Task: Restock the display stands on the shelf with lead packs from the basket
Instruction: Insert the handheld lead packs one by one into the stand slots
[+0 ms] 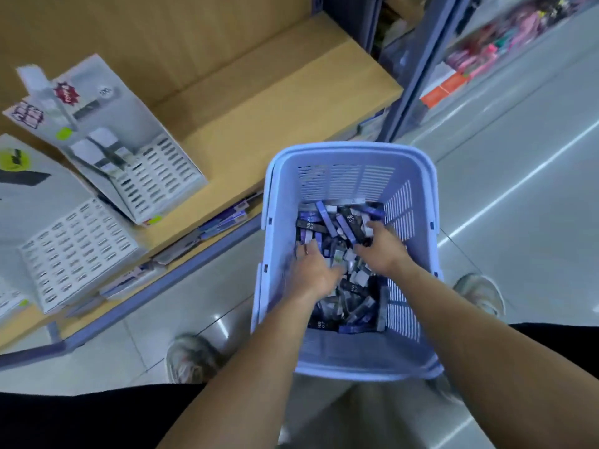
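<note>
I see my left hand [311,270] and right hand [382,249] buried in the loose heap of slim dark and purple plastic lead packs [346,222] inside the pale blue plastic basket [350,150], their grip impossible to tell, and the packs look light, stiff and slick, best pinched across the flat sides.

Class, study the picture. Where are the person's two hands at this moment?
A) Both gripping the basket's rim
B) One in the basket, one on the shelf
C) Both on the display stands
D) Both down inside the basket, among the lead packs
D: the left hand and the right hand both reach down inside the basket, among the lead packs, away from the display stands.
</note>
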